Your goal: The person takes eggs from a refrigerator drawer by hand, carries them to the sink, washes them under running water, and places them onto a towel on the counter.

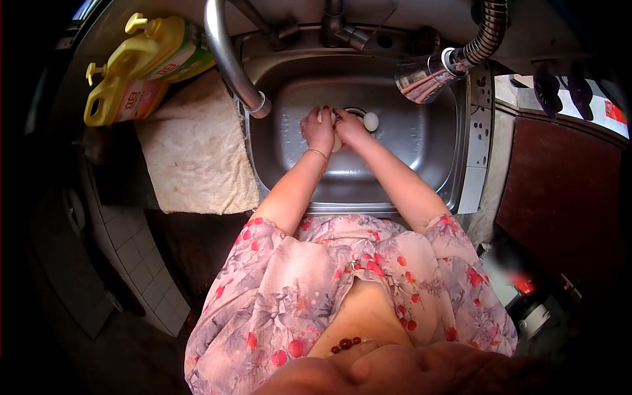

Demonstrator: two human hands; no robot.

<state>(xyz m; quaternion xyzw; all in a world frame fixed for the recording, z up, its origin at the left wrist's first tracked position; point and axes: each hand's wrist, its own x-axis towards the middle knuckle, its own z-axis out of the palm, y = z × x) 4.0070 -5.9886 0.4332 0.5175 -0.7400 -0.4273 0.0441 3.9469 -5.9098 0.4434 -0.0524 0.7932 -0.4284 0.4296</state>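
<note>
Both hands are together low in the steel sink [388, 174]. My left hand [318, 133] is closed around a pale egg [326, 116], part of which shows between the fingers. My right hand [350, 128] presses against the same egg from the other side, its fingers curled and partly hidden. Under the hands, between the wrists, another pale rounded thing [337, 142] shows, probably an egg. A white egg [370, 122] lies on the sink floor just right of my right hand, beside the drain [356, 111].
A curved metal faucet [232, 62] reaches over the sink's left side. At the upper right hangs a flexible hose with a spray head [424, 78]. Left of the sink lies a beige cloth [197, 148], with yellow pump bottles [125, 99] behind it. Water drops dot the basin.
</note>
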